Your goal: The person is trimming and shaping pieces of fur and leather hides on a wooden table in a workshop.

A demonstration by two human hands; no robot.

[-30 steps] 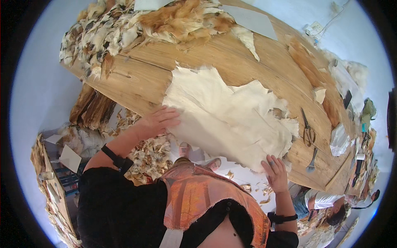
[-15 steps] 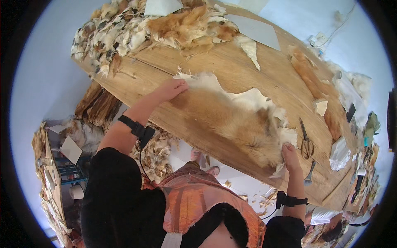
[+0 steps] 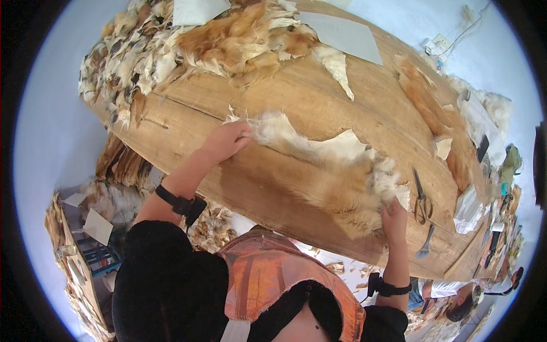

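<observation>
A tan and white fur pelt [image 3: 333, 179] is stretched over the wooden table [image 3: 199, 108] in front of me, with its pale skin edge turned up along the far side. My left hand [image 3: 228, 141] is closed on the pelt's left end, and the fingers are curled over it. At the other end, my right hand [image 3: 394, 221] pinches the near right corner, thumb on top. Just right of that hand lie black-bladed scissors [image 3: 422, 202]. A small flat-ended metal tool [image 3: 425, 244] rests nearer to me.
Many fur scraps [image 3: 137, 54] are piled at the far left, beside an orange-brown pelt [image 3: 233, 43]. A white sheet [image 3: 342, 37] lies at the far edge. Another long orange pelt [image 3: 427, 108] and a plastic bag [image 3: 469, 211] are on the right. A person [image 3: 458, 305] is at lower right.
Both hands have shifted slightly with the pelt, the left one down and leftward. The pelt's far edge is folded over more, showing more white fur. My view has also turned a little.
</observation>
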